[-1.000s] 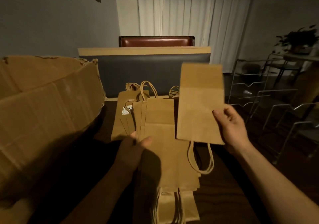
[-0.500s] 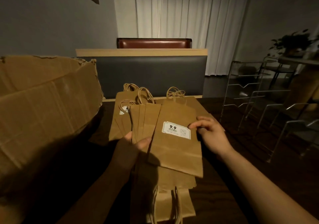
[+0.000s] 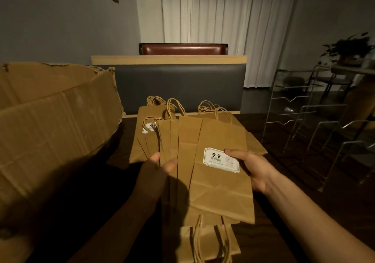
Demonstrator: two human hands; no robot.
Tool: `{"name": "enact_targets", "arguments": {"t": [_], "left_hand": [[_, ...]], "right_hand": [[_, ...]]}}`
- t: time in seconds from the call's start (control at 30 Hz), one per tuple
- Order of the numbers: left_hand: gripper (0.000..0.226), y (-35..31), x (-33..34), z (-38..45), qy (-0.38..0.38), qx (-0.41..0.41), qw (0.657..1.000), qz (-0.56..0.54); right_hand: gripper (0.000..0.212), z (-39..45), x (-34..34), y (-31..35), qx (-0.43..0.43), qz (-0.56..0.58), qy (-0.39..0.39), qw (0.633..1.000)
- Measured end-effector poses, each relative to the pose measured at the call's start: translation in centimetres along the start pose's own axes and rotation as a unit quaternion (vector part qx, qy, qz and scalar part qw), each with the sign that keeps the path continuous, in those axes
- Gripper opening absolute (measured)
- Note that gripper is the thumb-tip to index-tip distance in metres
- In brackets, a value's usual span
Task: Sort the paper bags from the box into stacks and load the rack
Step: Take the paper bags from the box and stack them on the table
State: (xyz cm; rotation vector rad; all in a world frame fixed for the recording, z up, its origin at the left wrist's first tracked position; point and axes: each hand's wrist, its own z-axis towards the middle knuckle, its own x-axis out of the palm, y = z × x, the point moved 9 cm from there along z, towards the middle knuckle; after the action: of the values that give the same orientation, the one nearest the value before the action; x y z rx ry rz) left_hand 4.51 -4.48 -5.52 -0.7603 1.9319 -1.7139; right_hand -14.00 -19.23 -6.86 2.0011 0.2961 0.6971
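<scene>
Left hand (image 3: 157, 168) pinches a fan of bags (image 3: 176, 141); right hand (image 3: 250, 168) grips the labelled bag (image 3: 221, 189) above the tabletop's (image 3: 269, 228) near edge, box (image 3: 54, 125) left, rack (image 3: 308, 120) right

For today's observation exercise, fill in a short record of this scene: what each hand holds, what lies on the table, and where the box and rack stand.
left hand: grips a fan of paper bags
right hand: holds the labelled bag, thumb on its white label
table: stacks of flat handled bags
cardboard box: left of the bags
wire rack: right, no bags visible in it
</scene>
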Motion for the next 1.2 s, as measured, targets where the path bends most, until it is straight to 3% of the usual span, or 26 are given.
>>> {"name": "enact_targets", "arguments": {"t": [0.1, 0.13, 0.23, 0.3, 0.37, 0.4, 0.5, 0.53, 0.67, 0.77, 0.83, 0.9, 0.97, 1.03, 1.13, 1.2], "left_hand": [[0.03, -0.1, 0.3, -0.5, 0.008, 0.002, 1.0, -0.014], [0.029, -0.2, 0.2, -0.6, 0.003, 0.003, 1.0, -0.011], [0.072, 0.0, 0.2, -0.3, -0.001, -0.005, 0.999, -0.033], [0.065, 0.3, -0.1, -0.1, -0.013, -0.012, 0.998, -0.054], [0.035, 0.4, -0.3, 0.0, -0.022, -0.007, 0.999, -0.048], [0.037, 0.2, -0.5, 0.3, -0.027, 0.006, 0.999, -0.046], [0.072, -0.9, -0.8, 0.5, -0.028, 0.068, 0.997, -0.033], [0.07, -1.2, -0.8, 0.5, -0.027, 0.088, 0.996, 0.001], [0.022, -1.3, 0.0, 0.5, 0.001, 0.121, 0.985, 0.126], [0.018, -1.1, -0.1, 0.6, 0.01, 0.122, 0.984, 0.13], [0.02, -1.2, 0.2, 0.5, 0.033, 0.101, 0.989, 0.104], [0.02, -1.5, 0.5, 0.0, 0.054, 0.095, 0.992, 0.067], [0.024, -1.9, 1.0, -0.7, 0.087, 0.089, 0.992, 0.03], [0.028, -2.1, 1.3, -1.2, 0.129, 0.085, 0.988, 0.023], [0.016, -1.0, 1.2, -0.5, 0.133, 0.022, 0.99, -0.047], [0.025, -0.7, 0.2, -0.4, 0.091, 0.025, 0.995, -0.018]], "right_hand": [[0.03, -0.3, 0.4, -0.2, 0.016, -0.009, 0.022, 1.0], [0.033, -0.4, 0.5, -0.2, 0.019, -0.012, 0.025, 0.999], [0.032, -0.6, -0.1, 0.3, 0.009, -0.025, 0.011, 1.0], [0.03, -0.7, -0.6, 0.9, -0.011, -0.015, -0.001, 1.0], [0.027, -0.9, -1.0, 2.2, -0.058, 0.014, -0.012, 0.998], [0.027, -1.1, -1.2, 3.1, -0.091, 0.033, -0.02, 0.995], [0.024, -2.1, -1.8, 6.0, -0.198, 0.071, -0.055, 0.976], [0.021, -2.5, -1.8, 6.8, -0.223, 0.078, -0.063, 0.97], [0.019, -3.9, -1.4, 9.7, -0.292, 0.088, -0.106, 0.947], [0.022, -6.5, -0.4, 13.8, -0.398, 0.079, -0.099, 0.909], [0.02, -9.0, 1.1, 16.2, -0.468, 0.023, -0.03, 0.883], [0.024, -10.8, 3.3, 16.4, -0.509, -0.179, 0.035, 0.841], [0.023, -10.1, 5.1, 12.8, -0.484, -0.389, 0.149, 0.769], [0.014, -8.8, 5.2, 7.7, -0.433, -0.498, 0.247, 0.71], [0.023, -7.8, 4.5, 4.6, -0.394, -0.515, 0.247, 0.72], [0.029, -8.0, 3.8, 5.1, -0.408, -0.52, 0.208, 0.721]]}}
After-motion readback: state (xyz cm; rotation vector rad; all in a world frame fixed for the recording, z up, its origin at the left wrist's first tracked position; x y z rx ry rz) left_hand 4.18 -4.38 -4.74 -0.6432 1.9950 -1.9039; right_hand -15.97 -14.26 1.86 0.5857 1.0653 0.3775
